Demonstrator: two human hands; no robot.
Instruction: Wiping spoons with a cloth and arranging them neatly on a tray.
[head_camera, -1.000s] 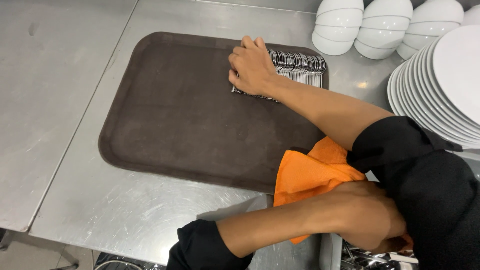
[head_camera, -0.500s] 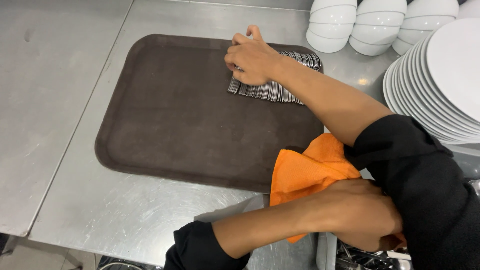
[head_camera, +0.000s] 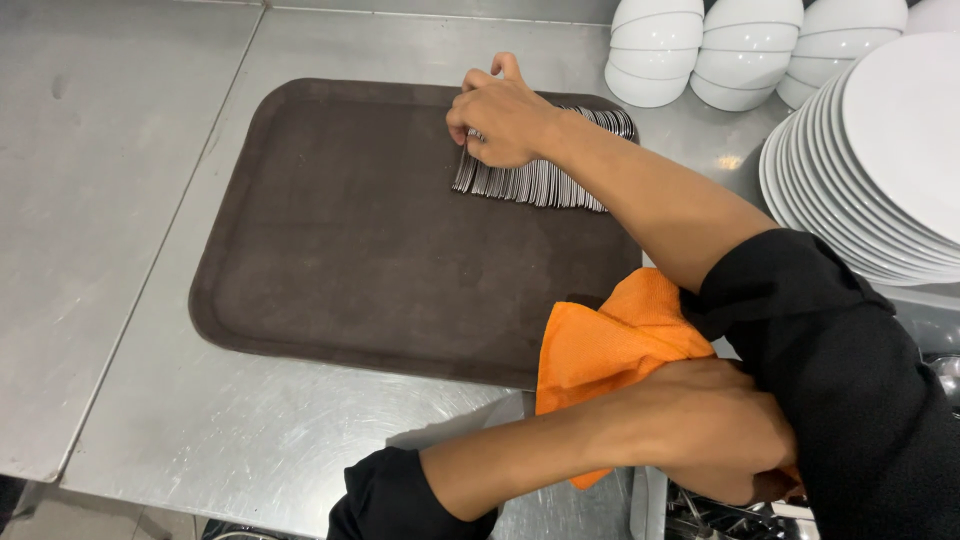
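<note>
The right hand (head_camera: 505, 120) rests curled fingers on a row of cutlery (head_camera: 545, 180) on the brown tray (head_camera: 340, 250), while the left hand (head_camera: 715, 430) clutches an orange cloth (head_camera: 610, 345), seemingly tightly.

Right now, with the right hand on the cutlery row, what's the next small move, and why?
Probably lift the right hand off: the cutlery row already lies tight in the tray's far right corner. The left hand holds the orange cloth at the near edge.

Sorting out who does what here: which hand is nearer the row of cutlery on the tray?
Right hand rests on the cutlery; left hand is far off, holding the orange cloth.
</note>
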